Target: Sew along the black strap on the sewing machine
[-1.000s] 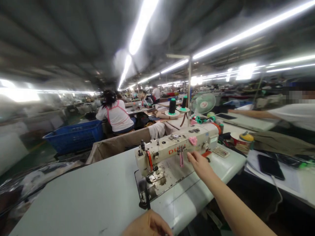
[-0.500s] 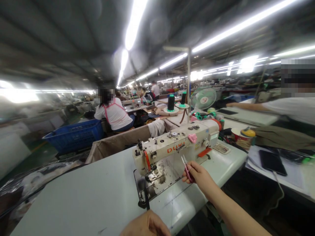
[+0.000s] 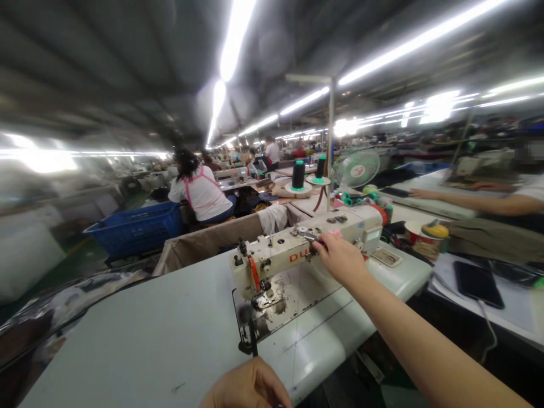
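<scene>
On top of the sewing machine arm (image 3: 280, 249), my right hand (image 3: 340, 255) is closed on small thread snips (image 3: 309, 237), whose metal blades point left near a round dial. Fingers partly cover the pink item on the machine. At the bottom edge my left hand (image 3: 249, 385) is closed, thumb and fingers curled together; something small and dark shows at its fingertips, too little to name. A thin thread runs down in front of the machine toward this hand. The needle area lies above and beyond the left hand.
Black thread cones (image 3: 298, 174) stand behind the machine, near a green fan (image 3: 356, 168). To the right are a small tray (image 3: 386, 256), a cup (image 3: 425, 238) and a phone (image 3: 478, 283). A blue crate (image 3: 136, 229) and a seated person are at back left; another person's arm reaches in from the right.
My right hand has moved up with the snips from in front of the machine onto its top. My left hand has shifted slightly. The view has turned a little left.
</scene>
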Motion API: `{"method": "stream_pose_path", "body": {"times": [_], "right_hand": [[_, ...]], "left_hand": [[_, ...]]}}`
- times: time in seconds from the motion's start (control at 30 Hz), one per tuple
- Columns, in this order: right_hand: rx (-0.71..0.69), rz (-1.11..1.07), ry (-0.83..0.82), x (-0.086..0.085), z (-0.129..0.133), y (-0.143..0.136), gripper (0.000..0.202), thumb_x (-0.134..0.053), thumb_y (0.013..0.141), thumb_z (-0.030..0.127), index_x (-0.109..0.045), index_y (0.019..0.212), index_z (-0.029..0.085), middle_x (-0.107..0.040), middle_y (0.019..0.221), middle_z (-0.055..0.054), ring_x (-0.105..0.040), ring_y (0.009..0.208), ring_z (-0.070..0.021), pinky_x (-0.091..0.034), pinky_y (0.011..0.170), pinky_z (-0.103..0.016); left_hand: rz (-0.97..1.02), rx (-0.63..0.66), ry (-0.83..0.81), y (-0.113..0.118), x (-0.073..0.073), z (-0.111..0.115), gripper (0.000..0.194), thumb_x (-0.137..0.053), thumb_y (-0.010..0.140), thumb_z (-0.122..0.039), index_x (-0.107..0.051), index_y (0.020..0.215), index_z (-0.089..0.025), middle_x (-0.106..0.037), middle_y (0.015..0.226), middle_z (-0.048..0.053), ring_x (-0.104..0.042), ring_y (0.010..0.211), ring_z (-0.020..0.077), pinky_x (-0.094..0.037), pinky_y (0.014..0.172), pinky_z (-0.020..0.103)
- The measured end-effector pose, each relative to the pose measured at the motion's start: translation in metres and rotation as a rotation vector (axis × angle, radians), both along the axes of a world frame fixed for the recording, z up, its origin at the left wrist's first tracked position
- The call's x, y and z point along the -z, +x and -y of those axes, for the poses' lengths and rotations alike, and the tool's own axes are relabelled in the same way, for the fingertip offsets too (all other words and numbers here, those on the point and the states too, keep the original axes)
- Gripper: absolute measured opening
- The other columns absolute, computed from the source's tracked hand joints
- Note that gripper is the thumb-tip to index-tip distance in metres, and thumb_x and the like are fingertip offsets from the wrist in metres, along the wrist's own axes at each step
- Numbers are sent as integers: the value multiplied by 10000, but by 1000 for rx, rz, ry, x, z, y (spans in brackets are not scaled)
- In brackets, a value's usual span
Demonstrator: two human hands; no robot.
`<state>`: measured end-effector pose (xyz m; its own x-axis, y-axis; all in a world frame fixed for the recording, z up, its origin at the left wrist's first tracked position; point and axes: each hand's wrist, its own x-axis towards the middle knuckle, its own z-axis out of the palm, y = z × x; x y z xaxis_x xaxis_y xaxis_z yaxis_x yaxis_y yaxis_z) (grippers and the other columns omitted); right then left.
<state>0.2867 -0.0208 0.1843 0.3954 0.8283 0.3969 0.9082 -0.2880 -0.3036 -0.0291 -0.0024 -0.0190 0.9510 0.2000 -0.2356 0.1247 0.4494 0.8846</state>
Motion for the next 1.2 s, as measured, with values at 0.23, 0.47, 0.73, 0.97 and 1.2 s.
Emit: {"method": "stream_pose_path", "body": {"times": [0.23, 0.47, 0.73, 0.97, 1.2], "right_hand": [[16, 86, -80, -8, -13, -3, 257, -532, 1091, 349, -736, 1043, 201, -833, 1064, -145, -764, 1012, -329, -466, 749, -349], [14, -2, -80, -10, -5, -9, 285, -467, 1099, 334, -704, 1013, 200, -807, 1071, -151, -738, 979, -322, -433, 704, -339], [-620, -1151, -247, 77, 53, -81, 494, -829, 750, 669, -697, 870, 208, -571, 692, 43, -506, 648, -154, -352, 595, -261], [-496, -1426, -553, 126, 87, -86, 630, -607, 743, 862, -406, 610, 280, -232, 509, 137, -146, 446, -82, -153, 447, -247], [79, -918, -284, 102, 87, 36, 364, -681, 754, 611, -546, 732, 274, -517, 567, 4, -530, 584, -246, -360, 570, -336]], "left_hand": [[-16, 21, -19, -1, 2, -5, 633, -1011, 578, -553, -855, 996, -104, -755, 698, 117, -606, 519, 145, -435, 523, 233], [74, 3, -67, 5, -10, 3, 620, -1005, 609, -530, -850, 1014, -87, -815, 959, 187, -710, 692, 176, -527, 668, 236], [314, -328, -122, 17, -25, 5, 423, -987, 718, -378, -838, 1022, -124, -809, 928, 140, -747, 783, 186, -556, 741, 255], [390, -859, -199, 16, -21, -4, 392, -962, 780, -288, -812, 1112, -146, -805, 1044, 115, -750, 913, 165, -575, 862, 247], [386, -975, -204, 22, -28, -7, 400, -942, 804, -266, -795, 1136, -97, -797, 1076, 133, -757, 971, 186, -579, 920, 266]]}}
